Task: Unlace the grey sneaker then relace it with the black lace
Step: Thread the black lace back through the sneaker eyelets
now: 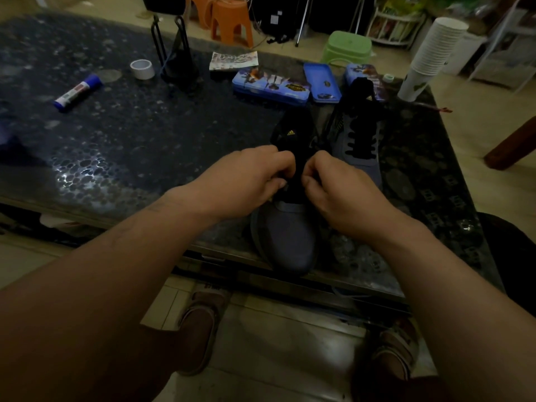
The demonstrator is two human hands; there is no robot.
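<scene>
1. Grey sneaker (285,236) sits at the near edge of the table (145,146), toe pointing to 6 o'clock and black tongue toward 12.
2. Left hand (246,181), fingers curled, pinches the black lace (296,181) over the eyelets from 9 o'clock.
3. Right hand (336,192), likewise curled, pinches the lace from 3 o'clock; the hands nearly touch.
4. Second sneaker (359,146), laced, stands just beside the first at 1 o'clock.
5. Glue stick (78,92) lies well apart at 10 o'clock.
</scene>
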